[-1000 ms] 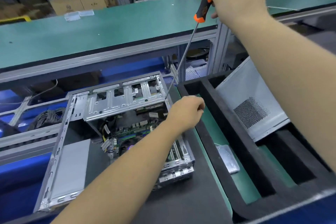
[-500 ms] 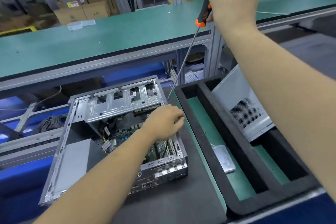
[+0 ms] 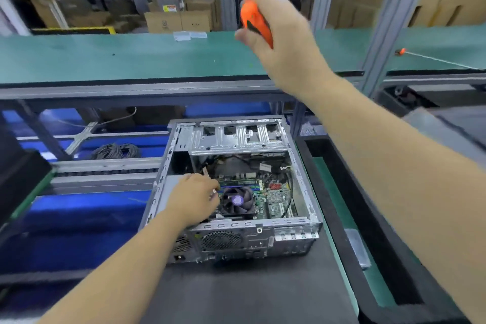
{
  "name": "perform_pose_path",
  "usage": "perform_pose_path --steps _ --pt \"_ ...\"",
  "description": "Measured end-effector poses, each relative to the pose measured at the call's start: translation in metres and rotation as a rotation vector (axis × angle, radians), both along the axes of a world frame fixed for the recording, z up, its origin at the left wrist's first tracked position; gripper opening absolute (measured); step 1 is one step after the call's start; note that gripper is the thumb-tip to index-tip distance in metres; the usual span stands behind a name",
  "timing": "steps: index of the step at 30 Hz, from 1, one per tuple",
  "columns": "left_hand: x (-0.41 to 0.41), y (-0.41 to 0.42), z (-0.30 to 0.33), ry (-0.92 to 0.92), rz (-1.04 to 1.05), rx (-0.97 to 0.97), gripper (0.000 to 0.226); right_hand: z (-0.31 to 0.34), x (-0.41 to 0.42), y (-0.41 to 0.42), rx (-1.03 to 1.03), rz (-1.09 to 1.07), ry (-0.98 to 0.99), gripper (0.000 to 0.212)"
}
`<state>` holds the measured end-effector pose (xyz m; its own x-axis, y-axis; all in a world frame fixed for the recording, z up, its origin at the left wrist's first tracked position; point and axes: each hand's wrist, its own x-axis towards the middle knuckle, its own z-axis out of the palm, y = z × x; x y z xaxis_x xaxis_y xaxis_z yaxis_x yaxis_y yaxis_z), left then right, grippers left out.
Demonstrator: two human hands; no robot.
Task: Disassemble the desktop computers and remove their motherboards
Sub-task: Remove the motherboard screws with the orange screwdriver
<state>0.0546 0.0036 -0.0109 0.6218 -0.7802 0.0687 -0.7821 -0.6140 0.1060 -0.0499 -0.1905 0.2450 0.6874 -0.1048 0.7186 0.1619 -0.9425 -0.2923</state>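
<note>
An open metal desktop case (image 3: 305, 173) lies on a black mat, its rear panel facing me. Inside it I see the green motherboard (image 3: 276, 200) and a dark CPU fan (image 3: 238, 201). The drive cage (image 3: 236, 139) spans the far end. My left hand (image 3: 194, 197) reaches into the case just left of the fan. Its fingertips are bunched at some cables, and whether they grip anything is unclear. My right hand (image 3: 284, 42) is raised high above the case, closed on the orange handle of a screwdriver (image 3: 256, 21). The screwdriver's shaft is hidden behind the hand.
A green conveyor belt (image 3: 131, 55) runs behind the case, with a second orange screwdriver (image 3: 400, 52) lying on it at the right. A black foam tray (image 3: 342, 192) borders the case's right side and holds a small metal plate (image 3: 357, 247). A cable coil (image 3: 115, 151) lies at the left.
My left hand has moved from the case's right edge into the case beside the fan. My right hand has drawn the screwdriver up and away from the case. The view has shifted.
</note>
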Motion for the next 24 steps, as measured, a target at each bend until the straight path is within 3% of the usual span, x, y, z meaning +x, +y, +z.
perform_pose_path --steps 5,10,14,19,24 --pt "0.003 0.008 -0.012 0.037 0.004 -0.094 0.031 -0.099 0.001 -0.004 -0.035 -0.168 0.452 0.043" --pt "0.005 0.006 -0.02 0.01 0.017 -0.126 0.035 -0.199 -0.032 -0.025 -0.193 -0.485 0.733 0.043" --pt "0.007 0.004 -0.022 0.023 0.154 -0.149 0.05 -0.241 -0.057 -0.034 -0.253 -0.702 0.729 0.03" --pt "0.056 -0.006 0.006 -0.066 0.199 -0.101 0.054 -0.251 -0.051 -0.034 -0.045 -0.771 0.689 0.028" --pt "0.091 -0.024 0.005 0.011 0.241 -0.008 0.056 -0.254 -0.049 -0.035 -0.127 -0.787 0.764 0.022"
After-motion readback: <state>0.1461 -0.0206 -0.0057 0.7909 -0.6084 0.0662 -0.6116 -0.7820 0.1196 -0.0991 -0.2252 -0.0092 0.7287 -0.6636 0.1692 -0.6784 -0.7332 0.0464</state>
